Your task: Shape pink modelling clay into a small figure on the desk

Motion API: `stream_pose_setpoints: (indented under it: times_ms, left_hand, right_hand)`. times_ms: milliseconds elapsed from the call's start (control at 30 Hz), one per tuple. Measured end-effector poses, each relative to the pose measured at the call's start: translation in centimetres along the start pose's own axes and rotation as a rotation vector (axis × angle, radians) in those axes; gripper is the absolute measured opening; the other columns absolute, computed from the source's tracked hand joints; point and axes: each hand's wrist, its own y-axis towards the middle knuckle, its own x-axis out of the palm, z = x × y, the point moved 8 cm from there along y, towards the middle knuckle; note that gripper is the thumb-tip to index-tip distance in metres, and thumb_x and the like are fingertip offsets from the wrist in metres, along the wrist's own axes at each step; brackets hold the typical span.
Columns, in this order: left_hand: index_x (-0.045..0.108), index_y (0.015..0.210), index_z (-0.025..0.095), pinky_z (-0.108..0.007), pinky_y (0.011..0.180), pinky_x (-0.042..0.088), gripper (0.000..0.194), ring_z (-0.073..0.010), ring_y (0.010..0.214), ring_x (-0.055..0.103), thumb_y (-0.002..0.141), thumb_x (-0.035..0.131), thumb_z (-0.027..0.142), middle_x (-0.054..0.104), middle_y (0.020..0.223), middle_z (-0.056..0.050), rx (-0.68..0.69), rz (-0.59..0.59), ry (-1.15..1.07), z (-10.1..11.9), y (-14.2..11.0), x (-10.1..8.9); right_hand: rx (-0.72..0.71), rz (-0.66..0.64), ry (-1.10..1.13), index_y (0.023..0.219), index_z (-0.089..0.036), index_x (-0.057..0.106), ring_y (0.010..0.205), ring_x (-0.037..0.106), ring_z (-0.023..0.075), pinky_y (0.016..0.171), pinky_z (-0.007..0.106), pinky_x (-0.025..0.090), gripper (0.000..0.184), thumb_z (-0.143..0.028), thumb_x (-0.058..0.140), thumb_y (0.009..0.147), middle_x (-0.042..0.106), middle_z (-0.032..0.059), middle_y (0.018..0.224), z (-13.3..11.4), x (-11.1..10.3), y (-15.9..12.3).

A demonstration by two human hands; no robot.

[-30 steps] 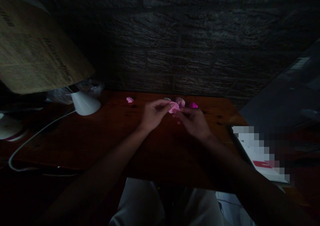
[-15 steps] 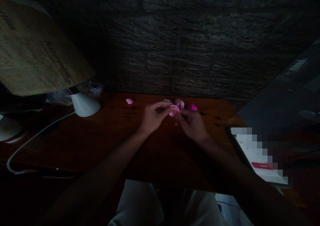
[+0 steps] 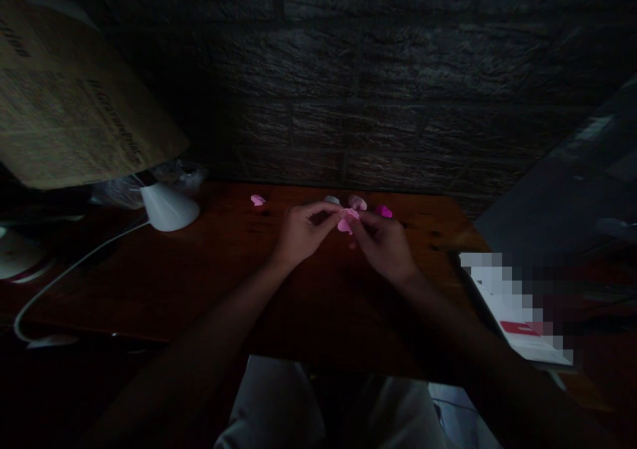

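Pink piece (image 3: pixel 344 225) looks flatter than moments ago.
I see left hand (image 3: pixel 302 233) and right hand (image 3: pixel 387 242) both pinching it; handling seems unfinished.

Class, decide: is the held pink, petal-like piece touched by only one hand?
No: left hand and right hand both pinch the pink piece.

on the brown lampshade (image 3: pixel 84 111) — a partial "ction" and a blurry "gravure"
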Motion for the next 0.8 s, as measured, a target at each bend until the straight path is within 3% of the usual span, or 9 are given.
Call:
stream_pose_setpoints:
  times_ms: [200, 367, 667, 800]
  left_hand:
    - [0.079, 0.085, 0.02, -0.027, 0.066, 0.055, 0.023, -0.016, 0.073, 0.07, 0.086, 0.071, 0.041, 0.078, 0.081, -0.003, -0.158, -0.09, -0.18, -1.2, 0.3, 0.8]
    - [0.079, 0.088, 0.02, -0.026, 0.063, 0.054, 0.027, -0.0155, 0.073, 0.069, 0.083, 0.073, 0.045, 0.078, 0.086, -0.004, -0.306, -0.083, -0.28, -2.4, 0.1, 1.0]
    - [0.079, 0.088, 0.019, -0.025, 0.062, 0.052, 0.02, -0.013, 0.067, 0.066, 0.081, 0.077, 0.037, 0.077, 0.081, -0.004, -0.168, -0.112, -0.21, -1.6, 0.3, 1.1]
    - [0.078, 0.086, 0.017, -0.027, 0.072, 0.055, 0.017, -0.015, 0.075, 0.07, 0.083, 0.075, 0.034, 0.079, 0.086, -0.005, -0.077, -0.073, -0.183, -1.1, 0.3, 0.7]
  right_hand:
    - [0.002, -0.003, -0.026, 0.097, -0.015, 0.077, 0.054, 0.067, 0.0169, 0.058, 0.028, 0.051, 0.036, -0.043, 0.054, 0.096, 0.072, 0.0042, 0.064, 0.0, -0.2, 0.0]
    - [0.012, -0.009, -0.043, 0.095, -0.016, 0.077, 0.055, 0.067, 0.0175, 0.058, 0.028, 0.051, 0.036, -0.043, 0.054, 0.096, 0.073, 0.0045, 0.065, -0.1, -0.2, -0.1]
    - [-0.014, 0.003, -0.027, 0.1, -0.017, 0.077, 0.053, 0.066, 0.0145, 0.056, 0.028, 0.053, 0.034, -0.043, 0.055, 0.096, 0.076, 0.0054, 0.076, 0.1, 0.0, 0.0]
    - [-0.054, 0.021, 0.07, 0.113, -0.02, 0.074, 0.069, 0.072, 0.0171, 0.068, 0.031, 0.058, 0.034, -0.044, 0.062, 0.093, 0.078, 0.0064, 0.096, 0.2, -0.1, 0.1]
